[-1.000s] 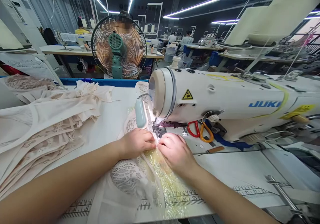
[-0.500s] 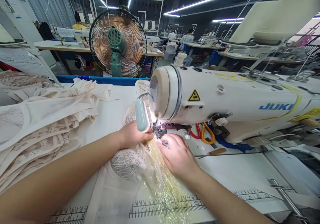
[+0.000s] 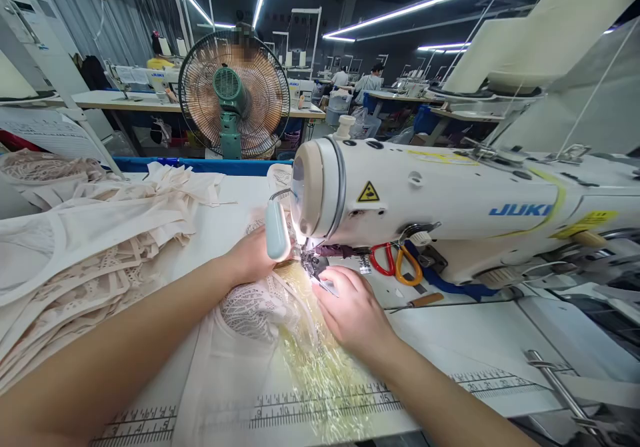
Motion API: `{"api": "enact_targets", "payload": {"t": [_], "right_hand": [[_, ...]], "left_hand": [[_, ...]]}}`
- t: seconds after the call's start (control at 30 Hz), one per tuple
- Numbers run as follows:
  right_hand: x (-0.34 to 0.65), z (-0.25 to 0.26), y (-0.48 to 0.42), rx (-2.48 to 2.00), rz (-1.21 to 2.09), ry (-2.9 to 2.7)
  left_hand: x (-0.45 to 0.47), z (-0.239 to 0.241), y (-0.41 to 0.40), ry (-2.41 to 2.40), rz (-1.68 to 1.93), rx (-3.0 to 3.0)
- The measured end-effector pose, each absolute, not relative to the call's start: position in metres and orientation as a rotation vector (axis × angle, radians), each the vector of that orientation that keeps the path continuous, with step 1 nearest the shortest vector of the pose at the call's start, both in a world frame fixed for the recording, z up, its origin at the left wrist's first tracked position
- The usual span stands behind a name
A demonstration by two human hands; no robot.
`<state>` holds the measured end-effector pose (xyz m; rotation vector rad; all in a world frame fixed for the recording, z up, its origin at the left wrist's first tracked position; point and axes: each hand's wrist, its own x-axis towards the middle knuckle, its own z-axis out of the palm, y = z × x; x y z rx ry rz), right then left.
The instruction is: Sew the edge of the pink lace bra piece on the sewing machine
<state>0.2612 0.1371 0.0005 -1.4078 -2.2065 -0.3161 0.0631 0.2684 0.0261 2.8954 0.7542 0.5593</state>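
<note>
A white JUKI sewing machine stands on the table, its lamp lit over the needle and presser foot. A beige lace garment piece lies under the foot, over a strip of shiny clear film. My left hand presses on the lace just left of the needle, fingers curled and partly hidden behind the lamp head. My right hand rests on the fabric just right of the foot, fingers bent, pinching a small metal tool that points at the needle.
A heap of beige lace garments covers the table's left side. Red and orange-handled scissors and an awl lie under the machine arm. A standing fan is behind the table. Other people work at far tables.
My left hand has slid forward along the lace, past the lamp head. The lace has fed further under the foot. My right hand now holds the small metal tool at the needle.
</note>
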Motion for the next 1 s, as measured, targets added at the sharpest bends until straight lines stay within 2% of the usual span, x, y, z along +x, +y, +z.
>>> {"api": "enact_targets", "payload": {"t": [0.17,0.27,0.43,0.57,0.67,0.8,0.9,1.0], "right_hand": [[0.268,0.012,0.115,-1.376,-0.097,-2.115],[0.265,0.005,0.095,-1.402,0.157,-2.009],[0.240,-0.011,0.066,-1.573,0.523,-1.550],[0.214,0.000,0.065,-1.391,0.701,-1.751],[0.208,0.013,0.077,-1.428,0.682,-1.893],[0.219,0.018,0.092,-1.649,0.533,-1.814],[0.227,0.015,0.095,-1.822,0.536,-1.891],[0.228,0.014,0.095,-1.952,0.483,-1.989]], "left_hand": [[0.060,0.039,0.234,0.461,0.307,3.097],[0.065,0.042,0.217,0.535,0.110,3.031],[0.068,0.054,0.211,0.895,0.448,2.292],[0.072,0.049,0.211,1.070,0.585,2.134],[0.073,0.037,0.211,1.183,0.629,2.126],[0.062,0.029,0.207,1.232,0.588,2.241],[0.059,0.032,0.196,1.191,0.267,2.485],[0.066,0.042,0.185,1.415,-0.051,2.428]]}}
